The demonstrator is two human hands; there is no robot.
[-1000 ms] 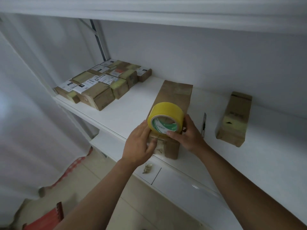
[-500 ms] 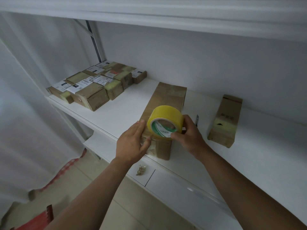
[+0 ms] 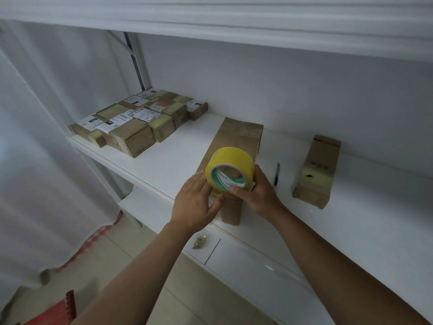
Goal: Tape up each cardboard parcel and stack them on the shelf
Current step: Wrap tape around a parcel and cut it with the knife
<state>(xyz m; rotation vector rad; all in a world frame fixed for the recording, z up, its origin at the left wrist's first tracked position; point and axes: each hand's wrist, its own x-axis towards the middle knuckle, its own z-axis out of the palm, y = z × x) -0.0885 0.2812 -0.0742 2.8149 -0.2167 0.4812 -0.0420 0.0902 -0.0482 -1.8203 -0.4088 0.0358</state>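
Here, at the centre of the frame, the right hand grips a roll of yellow packing tape, thumb on its near rim and fingers wrapped behind, holding it on edge over the near end of a long cardboard parcel. The roll's inner core is white with green stripes and small printing, too blurred to read. The left hand lies flat with straight fingers pressed against the parcel's near left corner, its thumb just beneath the roll. The parcel lies lengthwise on the white shelf, running from the front edge toward the back wall.

At the right of the frame a second, smaller parcel lies well apart from the first, with a pale yellow band of tape across it, a black arrow mark and a few dark characters I cannot read. Between the two parcels a slim utility knife lies on the shelf.

In the upper left, a group of taped parcels sits packed side by side, several bearing white shipping labels with barcodes; one label shows red print, illegible. Below the hands, a small crumpled scrap rests on the lower shelf.
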